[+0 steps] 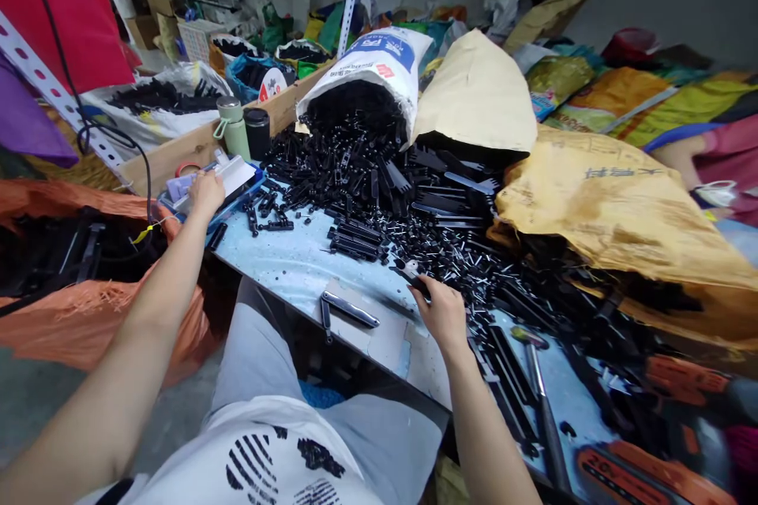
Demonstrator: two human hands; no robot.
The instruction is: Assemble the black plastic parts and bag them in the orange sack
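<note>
My left hand point(207, 194) reaches to a blue tray point(252, 189) at the table's left end. Its fingers are curled beside a white box-like thing point(235, 175); what they grip is hidden. My right hand point(443, 311) pinches a black handle-like part point(413, 276) with a small silvery round end, over the near side of a heap of small black pins and screws point(432, 241). In front of me, a folded black-and-silver hinged piece point(350, 308) lies on a grey flat plate point(379, 331) at the table's edge.
Black parts point(337, 162) spill from a white sack point(367, 71) and a beige bag point(477, 91). A hammer point(542, 390) and orange power tools point(645, 473) lie at the right. A green bottle point(233, 129) and a black cup point(257, 132) stand behind the tray. Another person's sleeve point(728, 154) shows far right.
</note>
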